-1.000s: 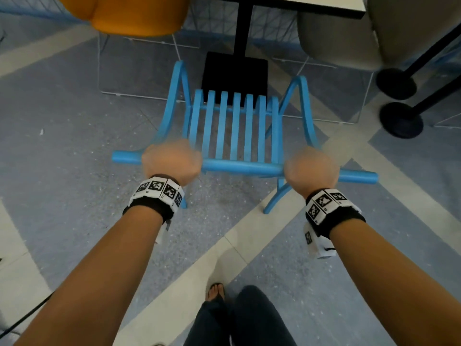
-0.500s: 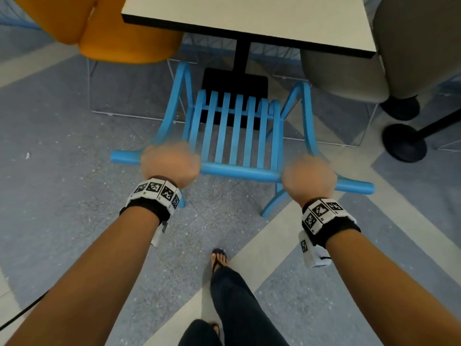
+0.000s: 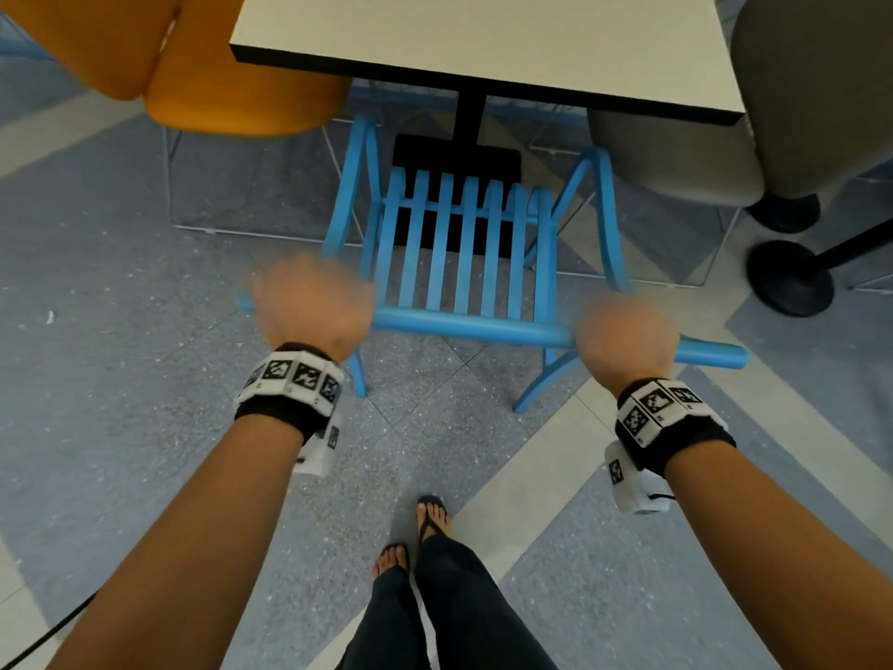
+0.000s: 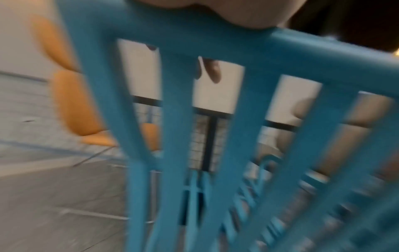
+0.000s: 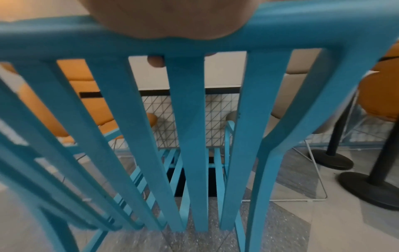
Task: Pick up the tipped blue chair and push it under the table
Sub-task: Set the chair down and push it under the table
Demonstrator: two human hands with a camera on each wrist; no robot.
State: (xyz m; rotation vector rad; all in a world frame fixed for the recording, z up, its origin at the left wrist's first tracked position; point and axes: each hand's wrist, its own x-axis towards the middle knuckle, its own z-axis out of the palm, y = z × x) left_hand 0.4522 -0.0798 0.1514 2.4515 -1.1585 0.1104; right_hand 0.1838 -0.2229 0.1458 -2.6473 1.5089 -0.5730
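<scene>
Blue chair (image 3: 464,263) upright on floor, seat partly under the white surface (image 3: 483,45).
Left hand (image 3: 311,302) and right hand (image 3: 626,340) grip the top rail near its ends, fingers (image 5: 155,61) curled over it. Orange chair (image 3: 241,65) left of it, grey chair (image 3: 725,128) right; both close.

We wear black wristbands (image 3: 270,418) topped with white blocks of black-and-white square markers (image 3: 657,403), dark trousers (image 3: 464,602), and black flip-flops (image 3: 431,517).
</scene>
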